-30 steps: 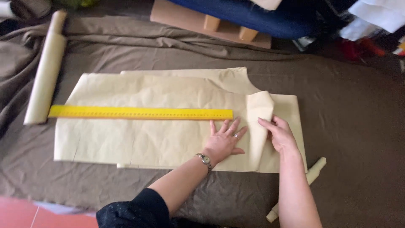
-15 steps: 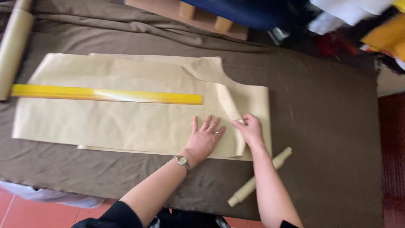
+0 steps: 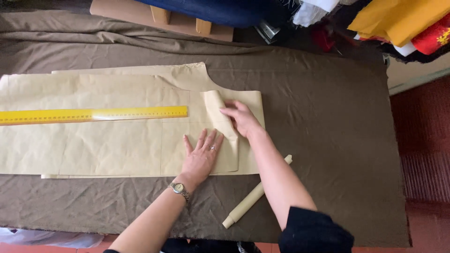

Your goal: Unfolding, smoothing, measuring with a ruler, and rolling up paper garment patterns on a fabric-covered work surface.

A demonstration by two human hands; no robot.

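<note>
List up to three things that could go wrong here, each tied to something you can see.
1. The right hand is pressing a curled paper flap; the fold could crease crooked.
2. Only the left hand pins the pattern paper, so it may slide on the wrinkled brown cloth.
3. The loose ruler could shift.

left hand [image 3: 202,157] flat, fingers spread; right hand [image 3: 241,118] pressing down, fingers curled.

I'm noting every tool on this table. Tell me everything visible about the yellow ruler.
The yellow ruler is a long, flat, straight strip, plastic by its glare, with fine dark graduations along its upper edge. It lies flat on the beige pattern paper, running left to right and slightly tilted, its left end cut off by the picture's edge. Neither hand touches it: the left hand presses the paper below its right end, and the right hand is further right.
</note>
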